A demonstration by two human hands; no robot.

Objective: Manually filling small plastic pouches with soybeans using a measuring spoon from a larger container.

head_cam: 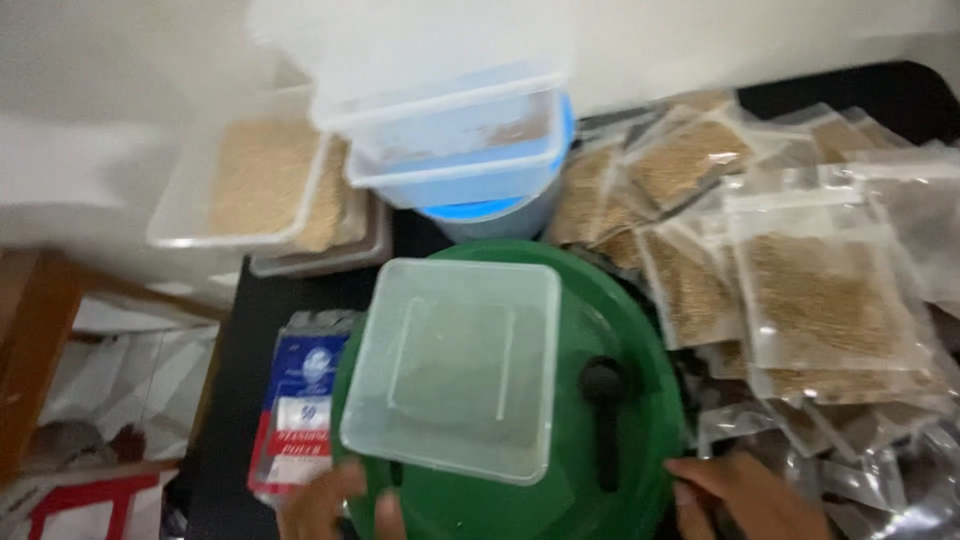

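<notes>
Red-blue label packet [298, 415] beside green lid [560, 490]

blue-red-white pack [298, 405] left | clear grain pouches [800, 290] right (heaped)

Setting: small home-style food-packing spot. Evidence was a dark surface [250, 330] crowded with sealed clear pouches of brown grain [820, 300], open plastic tubs of the same grain [255, 185] and stacked containers [460, 140]. White wall behind.

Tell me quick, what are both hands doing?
Left hand: fingers touching the green lid; grip cannot be told.
Right hand: open, fingertips on the lid's edge.
</notes>
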